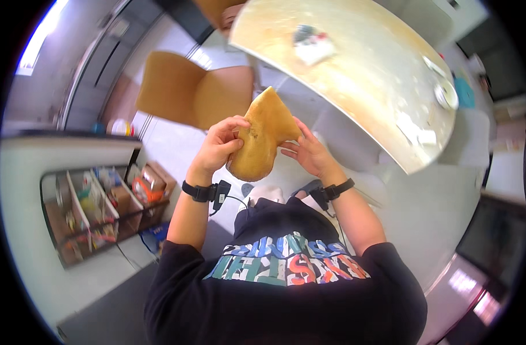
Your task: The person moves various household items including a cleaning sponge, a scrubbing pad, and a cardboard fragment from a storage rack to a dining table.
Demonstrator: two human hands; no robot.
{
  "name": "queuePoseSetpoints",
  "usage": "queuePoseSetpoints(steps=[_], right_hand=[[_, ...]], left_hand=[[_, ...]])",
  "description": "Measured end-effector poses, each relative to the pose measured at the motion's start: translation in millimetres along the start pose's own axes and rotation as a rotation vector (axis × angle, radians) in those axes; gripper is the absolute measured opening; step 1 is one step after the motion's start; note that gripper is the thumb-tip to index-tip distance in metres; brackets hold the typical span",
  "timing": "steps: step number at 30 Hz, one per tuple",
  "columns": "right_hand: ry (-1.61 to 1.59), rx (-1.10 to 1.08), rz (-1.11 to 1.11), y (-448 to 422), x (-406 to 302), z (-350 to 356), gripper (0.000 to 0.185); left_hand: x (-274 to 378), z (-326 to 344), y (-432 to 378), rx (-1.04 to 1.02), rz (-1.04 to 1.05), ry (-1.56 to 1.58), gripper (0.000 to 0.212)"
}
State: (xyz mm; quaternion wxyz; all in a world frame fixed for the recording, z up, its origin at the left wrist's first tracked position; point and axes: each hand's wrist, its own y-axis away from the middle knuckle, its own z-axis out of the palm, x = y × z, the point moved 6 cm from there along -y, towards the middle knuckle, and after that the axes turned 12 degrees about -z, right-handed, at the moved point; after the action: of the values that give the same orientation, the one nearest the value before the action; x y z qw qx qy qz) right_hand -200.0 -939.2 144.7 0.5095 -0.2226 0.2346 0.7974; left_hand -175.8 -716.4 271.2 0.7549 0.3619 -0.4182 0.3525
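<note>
In front of my body, above the floor, is a yellow-brown sheet-like piece [263, 133] of ribbed material. Its lower end is rounded, its top comes to a point, and a dark smudge marks its left side. My left hand [222, 144] pinches the left edge between thumb and fingers. At the right corner, my right hand [308, 151] holds the edge, its lower fingers spread apart beneath. Both wrists wear black straps with small devices and cables.
A round-edged table [353, 64] at the upper right bears a blurred packet [312, 45] and a white bowl [446, 95]. A brown chair [198, 90] stands beyond my left hand. On the left is a divided storage rack [94, 207] with packed items. A dark mat [116, 297] lies lower left.
</note>
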Motion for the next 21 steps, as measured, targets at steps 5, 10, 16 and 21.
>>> queuePoseSetpoints(steps=[5, 10, 16, 21], right_hand=[[-0.002, -0.157, 0.223, -41.1, 136.8, 94.5, 0.056], [0.199, -0.266, 0.251, -80.0, 238.5, 169.1, 0.031], [0.85, -0.163, -0.054, -129.0, 304.9, 268.9, 0.023], [1.142, -0.767, -0.664, -117.2, 337.8, 411.7, 0.021]], left_hand=[[-2.4, -107.0, 162.3, 0.182, 0.109, 0.094, 0.043], [-19.2, -190.7, 297.8, 0.463, 0.091, 0.153, 0.043], [-19.6, -255.6, 398.7, 0.996, 0.027, -0.344, 0.045], [-23.6, -285.8, 414.7, 1.168, 0.142, 0.053, 0.051]])
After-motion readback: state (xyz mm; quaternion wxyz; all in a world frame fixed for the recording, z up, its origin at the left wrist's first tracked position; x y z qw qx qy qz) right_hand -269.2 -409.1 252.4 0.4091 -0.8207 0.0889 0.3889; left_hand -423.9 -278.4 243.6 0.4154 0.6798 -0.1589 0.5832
